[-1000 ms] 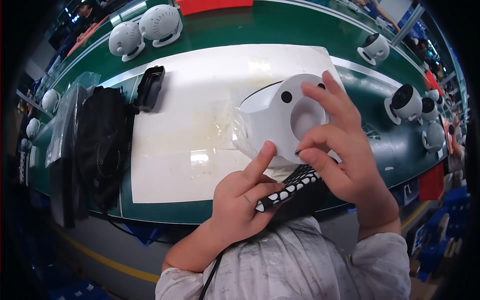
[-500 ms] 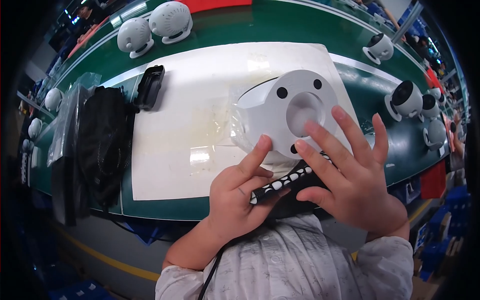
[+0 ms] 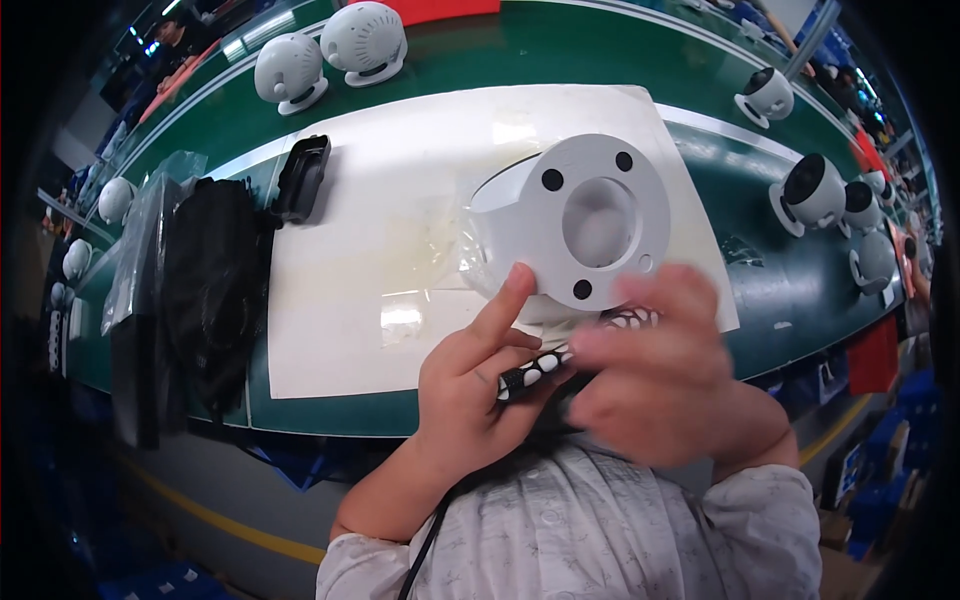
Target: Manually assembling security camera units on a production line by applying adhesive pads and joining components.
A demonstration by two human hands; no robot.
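A white round-headed device (image 3: 505,215), which looks like a small desk fan, lies partly in clear plastic with its base turned up. That base (image 3: 655,205) has a round hollow in its middle, three black round pads (image 3: 551,180) and a bare round recess at the lower right. My left hand (image 3: 465,375) pinches a black sheet with white round spots (image 3: 530,376), its raised finger against the base's lower edge. Smeared by motion, my right hand (image 3: 665,370) is over the sheet's right part, below the base; its fingers do not show clearly.
Under the device lies a white board (image 3: 350,300) on the green table. A black tray (image 3: 302,178), a black mesh bag (image 3: 210,290) and clear plastic bags (image 3: 140,260) are at the left. Similar white devices (image 3: 364,45) stand at the back, and others (image 3: 815,195) at the right.
My right hand has drawn back from the base toward the sheet, its spread fingers now bunched and blurred. The recess it covered shows. My left hand stays nearly in place.
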